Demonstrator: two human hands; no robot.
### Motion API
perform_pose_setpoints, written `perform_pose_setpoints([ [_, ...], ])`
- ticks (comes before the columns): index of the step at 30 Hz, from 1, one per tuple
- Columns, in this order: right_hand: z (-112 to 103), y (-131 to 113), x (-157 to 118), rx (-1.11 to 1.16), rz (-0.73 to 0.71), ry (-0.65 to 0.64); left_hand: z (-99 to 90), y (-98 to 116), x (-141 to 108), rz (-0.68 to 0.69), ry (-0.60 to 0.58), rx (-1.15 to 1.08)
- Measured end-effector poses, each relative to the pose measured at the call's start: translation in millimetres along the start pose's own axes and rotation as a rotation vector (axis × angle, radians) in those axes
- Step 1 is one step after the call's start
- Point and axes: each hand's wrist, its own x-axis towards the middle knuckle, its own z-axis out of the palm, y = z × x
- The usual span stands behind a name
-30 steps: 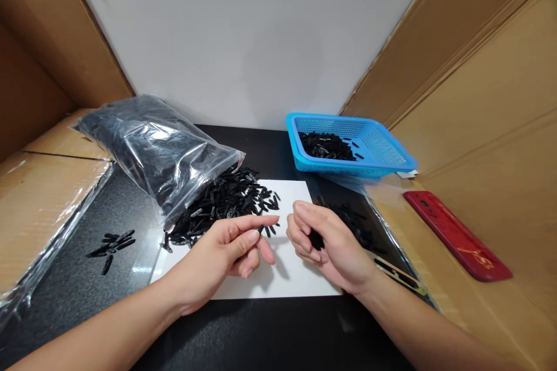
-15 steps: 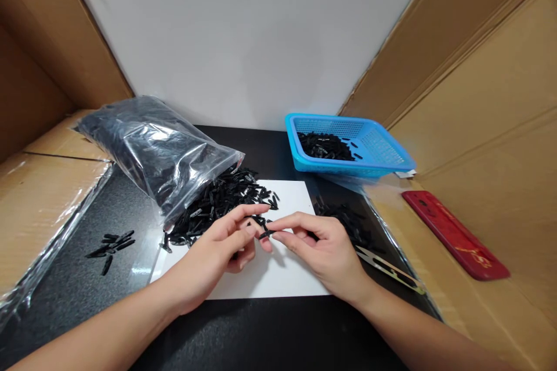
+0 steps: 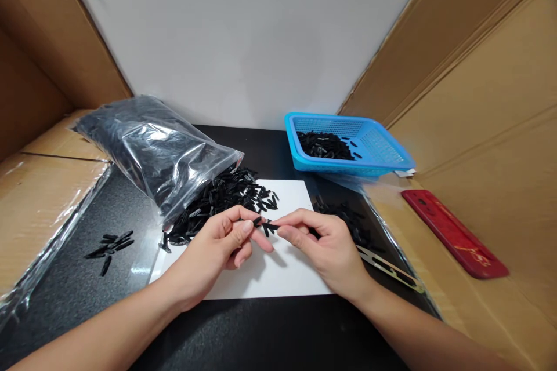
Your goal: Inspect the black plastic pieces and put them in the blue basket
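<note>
Left fingers (image 3: 246, 227), right fingers (image 3: 286, 234): pinching black pieces (image 3: 256, 222) | plastic bag (image 3: 152, 142) overlapping pile (image 3: 220, 197) | blue basket (image 3: 383, 148) beyond | red case (image 3: 455, 235) rightward

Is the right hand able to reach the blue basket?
Probably yes: nothing tall stands between the right hand and the open-topped blue basket, though that hand seems busy pinching a black piece.
</note>
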Motion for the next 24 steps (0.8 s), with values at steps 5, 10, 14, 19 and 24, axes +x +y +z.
perform_pose_setpoints([
  [5, 0, 2, 0, 0.070, 0.049, -0.006, -0.8, 0, 1, 0.010, 0.020, 0.048],
  [10, -4, 2, 5, 0.688, 0.267, -0.122, 0.7, 1, 0, 0.009, 0.028, 0.070],
  [14, -5, 4, 8, 0.756, 0.319, -0.188, 2.4, 2, -1, 0.006, 0.000, 0.057],
  [19, 1, 5, 2, 0.273, 0.113, -0.146, 3.6, 2, -1, 0.034, -0.018, 0.061],
  [24, 3, 1, -3, -0.030, 0.007, -0.099, 4.8, 4, -2, 0.069, -0.036, 0.097],
])
